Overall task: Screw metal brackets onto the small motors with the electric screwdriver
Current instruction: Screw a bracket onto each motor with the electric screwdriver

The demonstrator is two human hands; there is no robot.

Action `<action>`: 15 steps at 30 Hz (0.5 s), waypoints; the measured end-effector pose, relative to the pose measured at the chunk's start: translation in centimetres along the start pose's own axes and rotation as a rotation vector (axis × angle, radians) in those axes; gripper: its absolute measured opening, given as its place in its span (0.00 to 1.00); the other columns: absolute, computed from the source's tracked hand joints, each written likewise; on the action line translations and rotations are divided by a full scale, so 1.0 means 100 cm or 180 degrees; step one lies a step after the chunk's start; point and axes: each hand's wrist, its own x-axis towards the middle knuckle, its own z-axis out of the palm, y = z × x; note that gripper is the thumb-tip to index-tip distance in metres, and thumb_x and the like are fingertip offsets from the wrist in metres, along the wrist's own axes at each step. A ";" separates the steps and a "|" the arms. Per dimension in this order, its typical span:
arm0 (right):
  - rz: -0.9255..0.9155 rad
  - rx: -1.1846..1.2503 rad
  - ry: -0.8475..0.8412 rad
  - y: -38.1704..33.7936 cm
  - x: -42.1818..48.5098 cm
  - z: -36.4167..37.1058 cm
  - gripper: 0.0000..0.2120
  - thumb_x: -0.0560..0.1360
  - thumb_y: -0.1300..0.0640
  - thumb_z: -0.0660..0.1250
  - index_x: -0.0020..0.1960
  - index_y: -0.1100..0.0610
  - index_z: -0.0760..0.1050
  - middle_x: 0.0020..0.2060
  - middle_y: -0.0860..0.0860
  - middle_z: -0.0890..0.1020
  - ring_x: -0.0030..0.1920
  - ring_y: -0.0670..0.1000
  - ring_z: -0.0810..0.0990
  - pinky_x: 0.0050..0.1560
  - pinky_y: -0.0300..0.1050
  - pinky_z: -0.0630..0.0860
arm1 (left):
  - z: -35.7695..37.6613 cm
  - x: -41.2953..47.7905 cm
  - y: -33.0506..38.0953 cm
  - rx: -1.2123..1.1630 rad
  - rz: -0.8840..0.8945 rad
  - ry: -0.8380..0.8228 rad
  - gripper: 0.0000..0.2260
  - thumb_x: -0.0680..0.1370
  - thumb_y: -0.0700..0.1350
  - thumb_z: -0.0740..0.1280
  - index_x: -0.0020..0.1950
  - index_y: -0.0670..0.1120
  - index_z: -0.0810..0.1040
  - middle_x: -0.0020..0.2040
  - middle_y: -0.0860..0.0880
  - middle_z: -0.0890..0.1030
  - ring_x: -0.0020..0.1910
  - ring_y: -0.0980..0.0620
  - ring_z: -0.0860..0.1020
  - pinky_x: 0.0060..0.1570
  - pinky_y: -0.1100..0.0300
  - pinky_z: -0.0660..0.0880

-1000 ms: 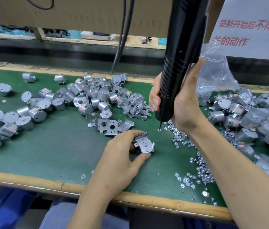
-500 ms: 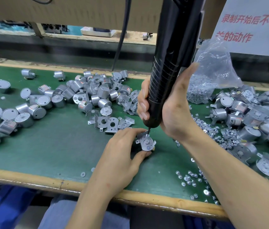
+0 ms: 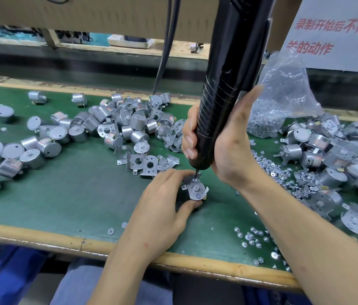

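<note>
My left hand grips a small silver motor with a metal bracket laid on top, holding it down on the green mat. My right hand is wrapped round the black electric screwdriver, which stands nearly upright. Its bit tip touches a screw hole at the bracket's far edge. Loose brackets lie just behind my left hand. Screws are scattered to the right of the motor.
A heap of bare motors covers the mat's back left and centre. Motors with brackets pile up at the right. A clear plastic bag of screws stands behind my right hand. Cables hang from above. The wooden table edge runs along the front.
The screwdriver came down and leftwards from above the screws until its bit met the bracket on the motor. My left hand kept holding the motor in place.
</note>
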 end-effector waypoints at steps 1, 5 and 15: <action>-0.0010 0.0005 0.0002 0.000 0.000 0.000 0.37 0.62 0.19 0.51 0.35 0.54 0.72 0.26 0.50 0.73 0.24 0.50 0.71 0.30 0.42 0.71 | 0.000 0.000 0.000 -0.0002 0.0001 -0.0005 0.19 0.75 0.48 0.73 0.65 0.52 0.75 0.53 0.62 0.74 0.50 0.71 0.68 0.51 0.77 0.62; -0.0001 0.0002 -0.0010 0.002 0.000 0.001 0.37 0.61 0.18 0.52 0.34 0.53 0.72 0.26 0.50 0.74 0.24 0.50 0.71 0.30 0.42 0.71 | 0.000 0.000 0.000 -0.0001 0.0011 -0.0005 0.19 0.76 0.48 0.73 0.65 0.52 0.74 0.53 0.63 0.73 0.50 0.71 0.68 0.51 0.77 0.62; 0.0105 -0.0015 0.0025 0.005 0.000 0.004 0.39 0.61 0.18 0.53 0.33 0.55 0.71 0.24 0.50 0.72 0.22 0.50 0.70 0.28 0.39 0.68 | 0.002 0.002 0.000 0.0017 -0.0013 -0.0052 0.17 0.76 0.47 0.72 0.63 0.52 0.74 0.54 0.61 0.74 0.56 0.61 0.72 0.56 0.70 0.66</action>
